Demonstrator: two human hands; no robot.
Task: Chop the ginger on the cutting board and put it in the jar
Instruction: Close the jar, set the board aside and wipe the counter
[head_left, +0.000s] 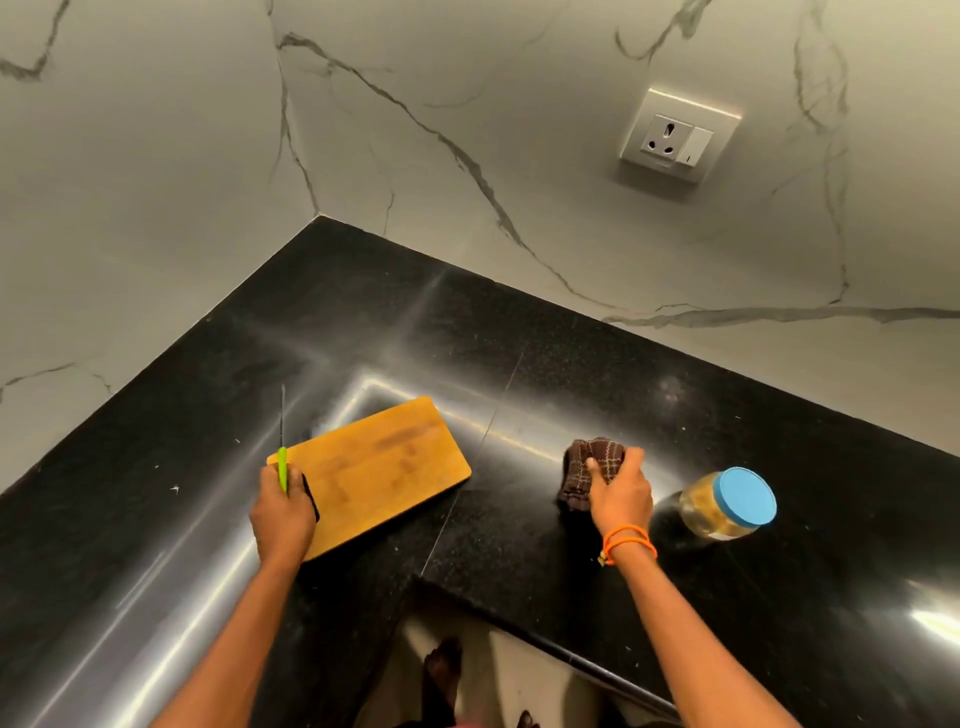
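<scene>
A wooden cutting board (379, 467) lies bare on the black counter, with no ginger showing on it. My left hand (283, 512) rests at the board's near left corner, shut on a knife (282, 447) with a green handle, blade pointing away from me. To the right, my right hand (621, 491) presses on a brown checked cloth (592, 467) on the counter. A clear jar (727, 504) with a blue lid stands right of that hand, closed, with pale yellowish contents inside.
The black granite counter (519, 374) forms an inner corner against marble walls. A wall socket (680, 134) sits high on the right wall. The counter's front edge (519, 623) angles just below my arms, with feet visible on the floor beneath.
</scene>
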